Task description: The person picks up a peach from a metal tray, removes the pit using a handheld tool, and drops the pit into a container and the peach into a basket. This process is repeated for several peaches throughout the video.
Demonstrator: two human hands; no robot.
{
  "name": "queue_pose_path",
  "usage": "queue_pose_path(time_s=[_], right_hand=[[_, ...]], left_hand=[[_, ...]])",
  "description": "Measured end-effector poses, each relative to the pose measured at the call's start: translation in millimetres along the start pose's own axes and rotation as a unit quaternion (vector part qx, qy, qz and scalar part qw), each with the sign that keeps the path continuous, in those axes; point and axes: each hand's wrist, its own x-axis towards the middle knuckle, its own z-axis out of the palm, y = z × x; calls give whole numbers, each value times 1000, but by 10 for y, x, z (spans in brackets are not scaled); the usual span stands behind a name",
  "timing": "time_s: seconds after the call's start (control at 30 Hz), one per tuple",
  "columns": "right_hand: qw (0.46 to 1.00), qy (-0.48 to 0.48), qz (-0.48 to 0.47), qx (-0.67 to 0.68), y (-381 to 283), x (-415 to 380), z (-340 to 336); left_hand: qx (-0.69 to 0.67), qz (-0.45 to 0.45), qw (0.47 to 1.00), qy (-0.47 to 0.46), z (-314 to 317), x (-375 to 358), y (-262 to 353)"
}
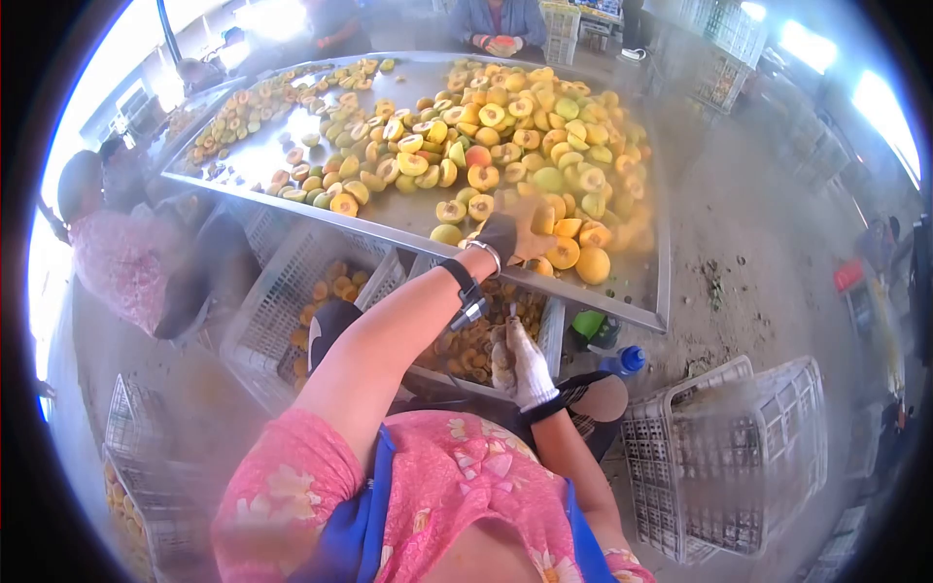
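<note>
My left hand, with a dark cuff, a bracelet and a watch at the wrist, reaches over the near edge of the metal table. It is among yellow peach halves and blurred, so its grip on any of them does not show. A whole-looking yellow peach lies just right of it. Lower down, my right hand in a white glove is closed, with the thin tip of a small tool sticking up from it. Under that hand is a crate holding peach pieces.
A white crate with more peach pieces stands left, near my knee. A blue-capped bottle is by the table's right corner. Stacked crates stand at lower right. A seated person is at left; another person's hands are across the table.
</note>
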Motion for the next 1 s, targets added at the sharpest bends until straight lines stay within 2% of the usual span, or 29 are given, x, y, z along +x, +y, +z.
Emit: queue_pose_path(time_s=[0.03,0.07,0.1,0.13,0.17,0.23,0.27,0.3,0.33,0.37,0.4,0.5,0.53,0.57,0.6,0.63,0.7,0.77,0.83,0.93,1.0], right_hand=[[1000,12,-24,-12,-44,-66,45],[997,44,-51,-49,-94,-107,81],[990,74,-78,-88,-140,-119,109],[985,91,-102,-106,-172,-100,128],[979,73,-130,-142,-229,-120,148],[960,57,-159,-222,-366,-170,248],[959,63,-148,-235,-434,-229,382],[936,48,-196,-289,-439,-180,384],[912,43,-254,-319,-387,-53,365],[884,38,-311,-348,-362,34,385],[885,28,-262,-384,-396,53,383],[831,54,-284,-475,-413,118,492],[826,53,-278,-488,-428,108,546],[834,50,-271,-479,-441,80,616],[841,47,-264,-470,-455,36,704],[848,44,-257,-461,-457,14,752],[755,44,-328,-566,-284,181,542],[719,45,-354,-596,-217,230,502],[753,45,-340,-561,-176,254,527],[752,5,-358,-553,-173,160,601],[749,-15,-351,-562,-152,154,586]], left_hand=[[-174,2,985,10,52,-64,-82],[-342,4,939,21,118,-119,-192],[-500,7,866,34,180,-179,-305],[-616,1,787,32,-26,-375,-147],[-680,8,731,55,-58,-492,-163],[-848,-13,530,2,-176,-756,-149],[-883,-21,468,-16,-206,-837,-203],[-779,8,626,34,-223,-924,-236],[-644,36,760,80,-234,-1016,-254],[-519,71,844,120,-235,-1098,-258],[-380,94,904,170,-237,-1180,-261],[-264,77,933,232,-315,-1341,-214],[-464,52,865,180,-345,-1356,-156],[-645,11,750,149,-374,-1372,-99],[-770,-35,630,100,-359,-1360,-124],[-868,-79,488,46,-335,-1353,-152],[-857,-91,503,63,-216,-1357,-246],[-847,-114,513,87,-176,-1362,-256],[-836,-148,515,119,-131,-1359,-237],[-746,-132,619,209,-121,-1358,-204],[-758,-168,594,213,-156,-1341,-197]])
